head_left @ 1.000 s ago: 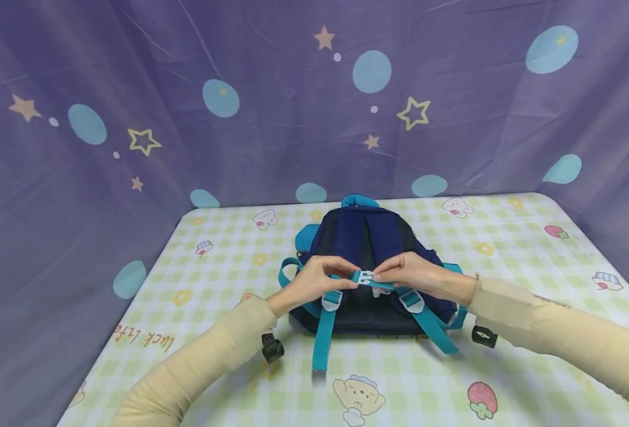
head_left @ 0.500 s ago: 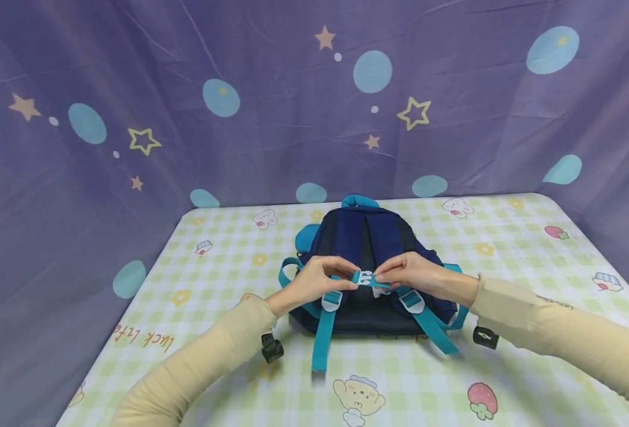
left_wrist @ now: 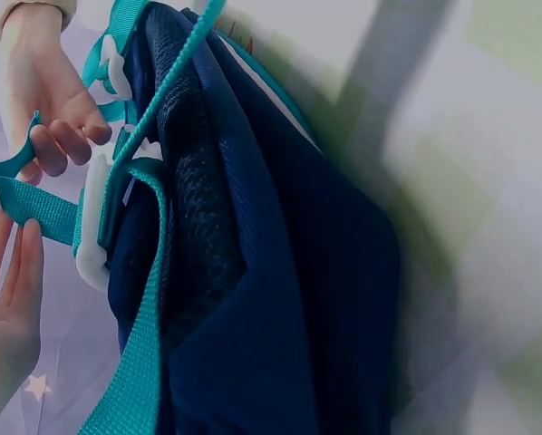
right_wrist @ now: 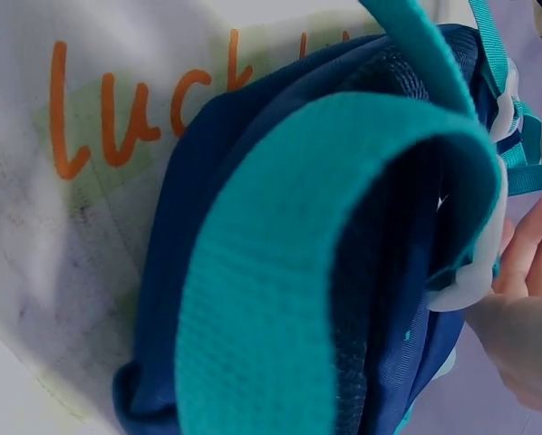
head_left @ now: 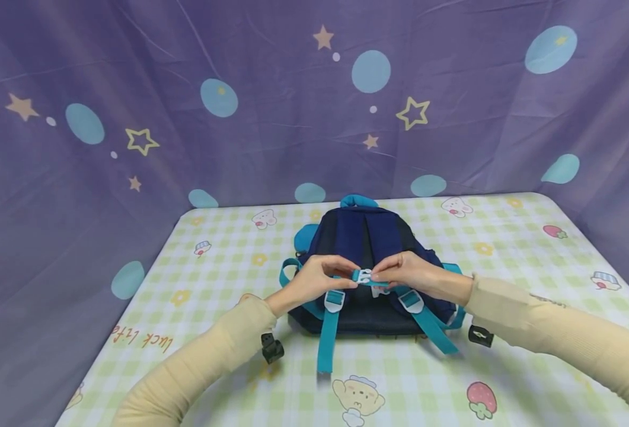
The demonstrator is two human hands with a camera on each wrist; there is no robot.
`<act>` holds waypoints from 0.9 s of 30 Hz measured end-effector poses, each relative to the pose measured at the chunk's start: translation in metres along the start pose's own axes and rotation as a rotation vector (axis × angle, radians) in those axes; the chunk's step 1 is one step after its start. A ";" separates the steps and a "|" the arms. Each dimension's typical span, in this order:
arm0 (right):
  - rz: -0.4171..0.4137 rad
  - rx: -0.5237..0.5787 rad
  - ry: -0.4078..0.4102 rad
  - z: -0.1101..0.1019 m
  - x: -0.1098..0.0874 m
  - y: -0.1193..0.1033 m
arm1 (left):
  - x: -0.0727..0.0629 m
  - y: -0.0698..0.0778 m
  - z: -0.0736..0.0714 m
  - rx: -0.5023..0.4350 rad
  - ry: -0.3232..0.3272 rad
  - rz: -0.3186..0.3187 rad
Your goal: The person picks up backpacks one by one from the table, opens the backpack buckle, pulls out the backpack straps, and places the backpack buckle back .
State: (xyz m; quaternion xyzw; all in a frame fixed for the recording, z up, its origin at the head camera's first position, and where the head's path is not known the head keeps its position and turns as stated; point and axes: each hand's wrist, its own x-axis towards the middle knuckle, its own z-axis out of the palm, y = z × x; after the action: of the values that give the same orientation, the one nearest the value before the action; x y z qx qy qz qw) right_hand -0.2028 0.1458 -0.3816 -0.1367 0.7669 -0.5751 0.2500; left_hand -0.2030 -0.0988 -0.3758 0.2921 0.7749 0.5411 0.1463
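Observation:
A dark blue backpack (head_left: pixel 364 314) lies on the table with its straps upward. Over its middle, a white side-release buckle (head_left: pixel 364 276) on teal webbing is held between both hands. My left hand (head_left: pixel 314 281) pinches the buckle's left end and strap with thumb and fingers. From the other side my right hand (head_left: pixel 412 275) pinches its right end. The two halves sit against each other in the head view. In the left wrist view a teal strap (left_wrist: pixel 40 207) runs from the left fingers to a white strap adjuster (left_wrist: pixel 94 227). The right wrist view shows the right hand (right_wrist: pixel 529 299) partly behind the backpack.
Two teal strap tails (head_left: pixel 327 344) hang over the backpack's near edge onto the checked tablecloth (head_left: pixel 229 379). A teal carry loop (head_left: pixel 358 201) tops the bag, and a light blue round item (head_left: pixel 305 238) shows at its left side. A purple curtain (head_left: pixel 271 160) hangs behind the table.
Both hands keep their pinch on the buckle, with the right hand shifted very slightly left. The left strap tail has swung slightly to the right.

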 end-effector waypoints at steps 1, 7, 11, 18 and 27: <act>-0.004 0.005 0.000 0.000 0.000 0.000 | 0.000 0.000 0.000 0.002 0.003 -0.002; -0.030 0.086 -0.019 -0.002 0.000 0.001 | 0.001 -0.001 0.000 -0.009 0.019 0.005; -0.031 0.111 -0.015 0.000 0.002 0.001 | 0.001 -0.001 0.001 -0.010 0.014 0.004; 0.007 0.081 0.029 0.004 0.003 -0.003 | 0.001 -0.002 0.002 -0.036 0.015 -0.002; 0.020 0.051 0.030 0.000 -0.002 -0.001 | -0.001 -0.005 0.000 -0.014 0.030 0.014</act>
State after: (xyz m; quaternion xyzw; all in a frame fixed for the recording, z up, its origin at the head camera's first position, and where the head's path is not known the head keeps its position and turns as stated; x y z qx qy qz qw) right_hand -0.2012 0.1469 -0.3796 -0.1140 0.7569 -0.5940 0.2475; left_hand -0.2037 -0.1004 -0.3808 0.2882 0.7711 0.5520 0.1329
